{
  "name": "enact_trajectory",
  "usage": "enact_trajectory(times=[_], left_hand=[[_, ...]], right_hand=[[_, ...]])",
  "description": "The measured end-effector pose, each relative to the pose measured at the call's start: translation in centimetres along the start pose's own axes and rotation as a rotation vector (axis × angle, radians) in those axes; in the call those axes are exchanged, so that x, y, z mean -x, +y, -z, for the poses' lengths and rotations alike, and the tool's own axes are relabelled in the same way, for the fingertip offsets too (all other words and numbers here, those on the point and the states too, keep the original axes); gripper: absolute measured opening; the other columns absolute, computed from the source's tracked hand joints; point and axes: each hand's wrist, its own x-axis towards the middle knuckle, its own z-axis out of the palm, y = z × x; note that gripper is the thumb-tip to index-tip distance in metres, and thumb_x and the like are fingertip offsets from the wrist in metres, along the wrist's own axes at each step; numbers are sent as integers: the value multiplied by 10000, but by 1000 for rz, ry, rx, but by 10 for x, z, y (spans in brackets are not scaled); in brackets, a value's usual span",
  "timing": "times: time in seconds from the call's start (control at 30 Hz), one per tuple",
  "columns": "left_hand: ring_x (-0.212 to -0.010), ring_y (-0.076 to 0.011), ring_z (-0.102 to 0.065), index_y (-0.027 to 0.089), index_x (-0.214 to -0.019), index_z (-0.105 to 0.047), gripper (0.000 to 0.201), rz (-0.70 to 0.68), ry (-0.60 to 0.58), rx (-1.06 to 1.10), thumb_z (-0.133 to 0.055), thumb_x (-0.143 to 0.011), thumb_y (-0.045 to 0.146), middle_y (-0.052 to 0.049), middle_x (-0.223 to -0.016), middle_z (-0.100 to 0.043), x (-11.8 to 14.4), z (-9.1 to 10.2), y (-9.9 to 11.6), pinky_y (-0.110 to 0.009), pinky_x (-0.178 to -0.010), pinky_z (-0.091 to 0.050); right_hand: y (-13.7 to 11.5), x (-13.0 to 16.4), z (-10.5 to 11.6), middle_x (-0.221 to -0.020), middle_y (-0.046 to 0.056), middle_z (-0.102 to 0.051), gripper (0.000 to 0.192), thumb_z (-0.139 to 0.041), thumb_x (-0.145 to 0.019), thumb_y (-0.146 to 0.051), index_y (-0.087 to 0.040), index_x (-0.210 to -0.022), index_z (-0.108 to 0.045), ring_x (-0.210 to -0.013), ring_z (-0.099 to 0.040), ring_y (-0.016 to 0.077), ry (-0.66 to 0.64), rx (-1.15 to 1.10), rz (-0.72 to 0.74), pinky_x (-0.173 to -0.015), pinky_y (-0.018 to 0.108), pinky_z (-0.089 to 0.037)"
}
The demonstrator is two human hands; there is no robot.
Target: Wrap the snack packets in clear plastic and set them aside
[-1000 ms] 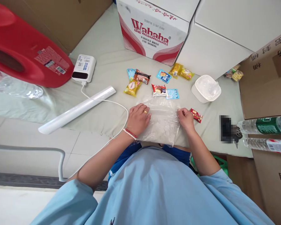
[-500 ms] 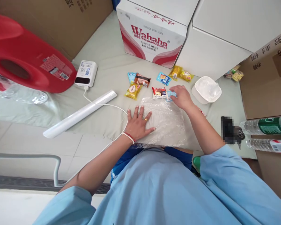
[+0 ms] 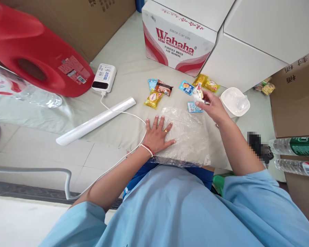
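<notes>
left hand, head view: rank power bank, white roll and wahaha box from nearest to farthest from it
From the left hand:
1. white roll, just to its left, lying on the sheet
2. power bank, farther up and left
3. wahaha box, at the far edge, up and slightly right

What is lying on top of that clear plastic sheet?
Only the left hand, pressed flat on the clear plastic sheet. The right hand holds a snack packet above its far edge. Anything beneath the palm is hidden.

We see a white carton (image 3: 181, 37) with red waves and red lettering, a red jug (image 3: 33, 51), yellow (image 3: 152, 98) and blue snack packets (image 3: 186, 87) (one brown (image 3: 163, 87)), and a clear plastic sheet (image 3: 187, 133).
</notes>
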Motion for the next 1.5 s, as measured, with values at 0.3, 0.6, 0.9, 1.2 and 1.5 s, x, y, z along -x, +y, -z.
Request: enact_trajectory(times=[0.3, 0.6, 0.9, 1.2, 1.5], left_hand=[[-1605, -466, -103, 292, -1613, -384, 860, -2, -12, 4, -552, -896, 737, -192, -1744, -167, -1, 0, 0, -745, -1206, 20], [-1598, -472, -133, 297, -1598, -417, 868, -3, -8, -17, -520, -887, 783, -196, -1733, -212, -1, 1, 1, -742, -1208, 11], [-1605, -470, -92, 255, -1641, -324, 985, -21, -19, -30, -528, -858, 817, -221, -1740, -150, 1, 1, 0, -748, -1202, 44], [-1604, -463, -118, 217, -1638, -327, 952, -24, -6, -25, -530, -892, 772, -230, -1731, -172, 2, 3, 0, -765, -1199, 49], [-1539, -371, -374, 312, -1593, -412, 671, -245, 8, 42, -526, -988, 582, -138, -1630, -457, 29, 8, -18, -733, -1222, 129]], right_hand=[[-22, 85, -47, -920, 171, -787, 516, -499, -966, -581, -127, -1150, -660, -728, -768, 252, -818, -616, -831, -500, 276, -580], [-12, 92, -16, -687, 89, -731, 639, -607, -877, -756, -188, -1158, -687, -576, -691, 252, -502, 82, -616, -548, 337, -532], [-9, 114, -62, -1245, 166, -680, 582, -738, -881, -377, -209, -1421, -601, -1103, -528, 373, -393, 693, 164, -923, 492, -484], [-10, 116, -48, -1337, 148, -626, 572, -633, -901, -262, -186, -1466, -586, -1111, -480, 348, -335, 580, 243, -1027, 508, -439], [25, 134, -65, -1428, 147, -574, 566, -573, -992, -349, -279, -1551, -514, -1151, -501, 343, -321, 450, 200, -1037, 580, -451]])
